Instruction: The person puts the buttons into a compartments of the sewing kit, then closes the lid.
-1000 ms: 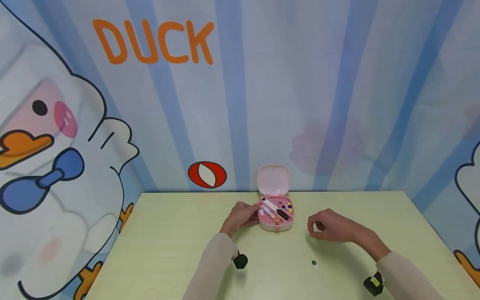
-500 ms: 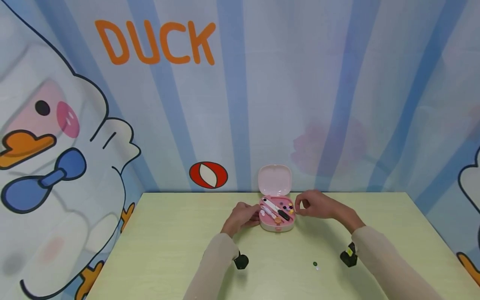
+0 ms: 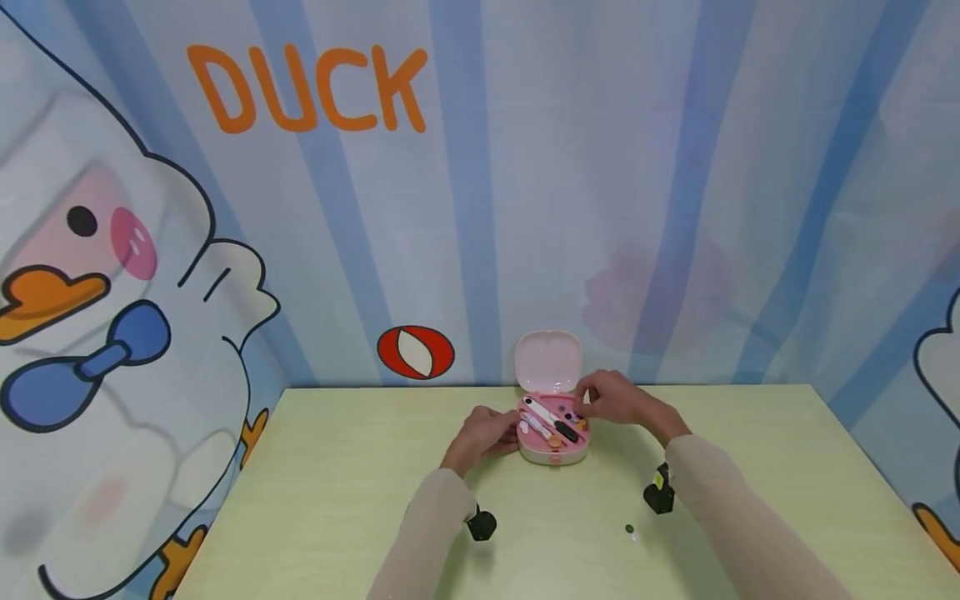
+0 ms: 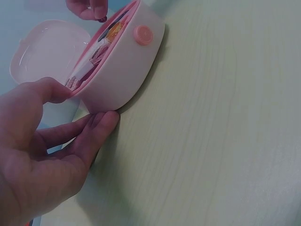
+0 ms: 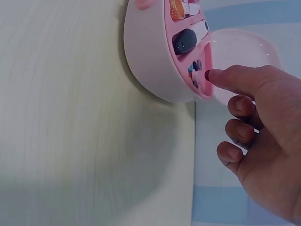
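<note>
A small pink-and-white sewing box point(image 3: 553, 454) stands near the table's back edge, its lid point(image 3: 549, 362) tipped up behind it. My left hand point(image 3: 478, 435) grips the box's left side, thumb at the rim and fingertips low on the wall. Over the right compartment, my right hand point(image 3: 617, 398) pinches a tiny dark red button point(image 5: 207, 75) between thumb and forefinger. Several small colored buttons point(image 5: 195, 70) lie in that compartment, partly hidden by the fingers in the head view. Beside them is a white tool with a black end point(image 3: 566, 430); an orange-ended piece point(image 4: 114, 31) lies toward the front.
A green button point(image 3: 629, 528) and a small clear one lie on the pale wooden table point(image 3: 337, 500), to the right in front of the box. A black wrist camera point(image 3: 482, 526) hangs under each forearm. A printed duck curtain point(image 3: 525, 167) rises behind the table.
My right hand has moved left and away from me, from above the table to over the box's right compartment. My left hand has stayed on the box; the green button has not moved.
</note>
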Available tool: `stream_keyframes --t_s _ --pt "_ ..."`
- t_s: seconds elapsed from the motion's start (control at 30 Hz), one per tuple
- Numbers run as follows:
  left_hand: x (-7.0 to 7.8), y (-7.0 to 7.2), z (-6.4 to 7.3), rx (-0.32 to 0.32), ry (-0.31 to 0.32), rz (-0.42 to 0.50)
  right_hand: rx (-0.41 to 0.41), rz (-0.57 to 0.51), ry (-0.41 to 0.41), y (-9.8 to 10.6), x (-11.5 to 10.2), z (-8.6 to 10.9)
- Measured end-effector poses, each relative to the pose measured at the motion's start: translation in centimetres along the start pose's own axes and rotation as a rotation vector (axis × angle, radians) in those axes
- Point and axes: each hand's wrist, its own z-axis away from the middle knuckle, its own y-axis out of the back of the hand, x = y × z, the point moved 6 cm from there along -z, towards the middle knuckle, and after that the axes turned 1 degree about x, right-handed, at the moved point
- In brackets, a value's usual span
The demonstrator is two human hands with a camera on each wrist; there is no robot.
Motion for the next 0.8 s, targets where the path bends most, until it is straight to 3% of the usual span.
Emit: stream_keyframes --t_s 0.5,0.8 --pt "-0.05 0.0 0.21 -0.003 -0.003 -0.002 0.067 -0.013 -0.055 -0.92 0.71 -0.99" --pt "-0.01 -0.07 0.04 -0.008 0.002 -0.014 0.127 -0.003 -0.066 -0.58 0.24 -0.02"
